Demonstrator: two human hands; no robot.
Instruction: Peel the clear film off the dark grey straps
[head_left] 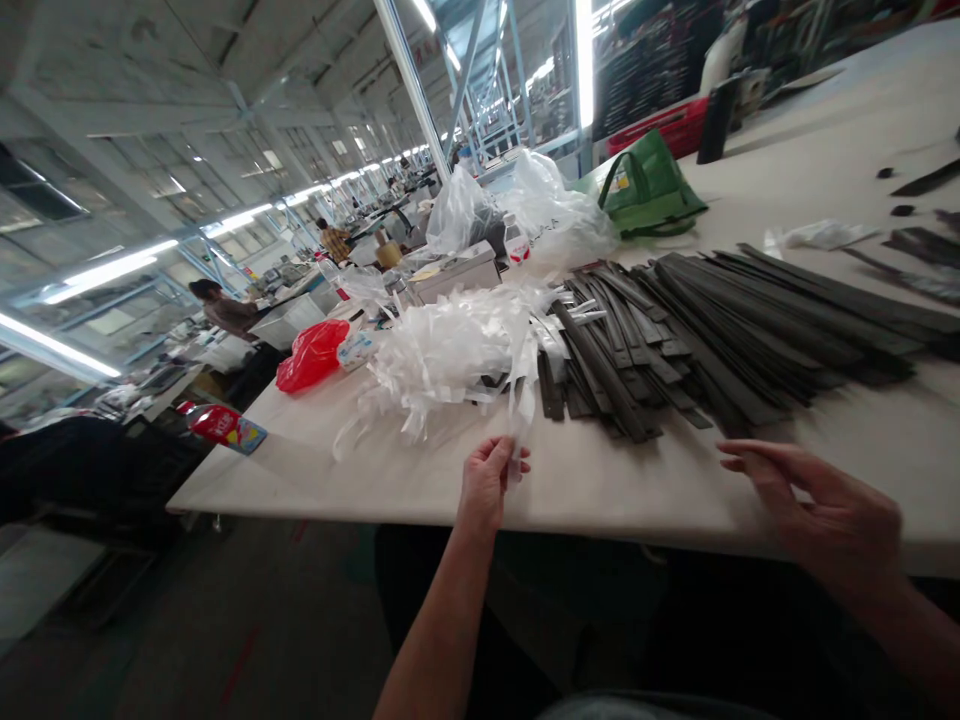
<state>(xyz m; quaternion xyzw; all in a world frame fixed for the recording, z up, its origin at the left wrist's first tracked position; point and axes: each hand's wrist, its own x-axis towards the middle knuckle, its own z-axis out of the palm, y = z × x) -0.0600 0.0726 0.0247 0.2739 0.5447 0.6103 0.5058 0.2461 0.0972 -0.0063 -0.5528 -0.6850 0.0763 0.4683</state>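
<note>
My left hand (487,482) is pinched on a thin clear plastic strip (519,400) that hangs from a heap of white plastic strips (450,355) on the white table (600,480). My right hand (817,505) hovers over the table's near edge, fingers loosely curled and apart, holding nothing. Just beyond it lies a long spread of dark flat strips (712,320), laid in overlapping rows.
A red plastic bag (311,355) and a colourful packet (225,425) lie at the table's left end. Clear bags (525,205), a box (457,272) and a green tote (649,185) stand farther back. People sit at benches at the far left (225,310).
</note>
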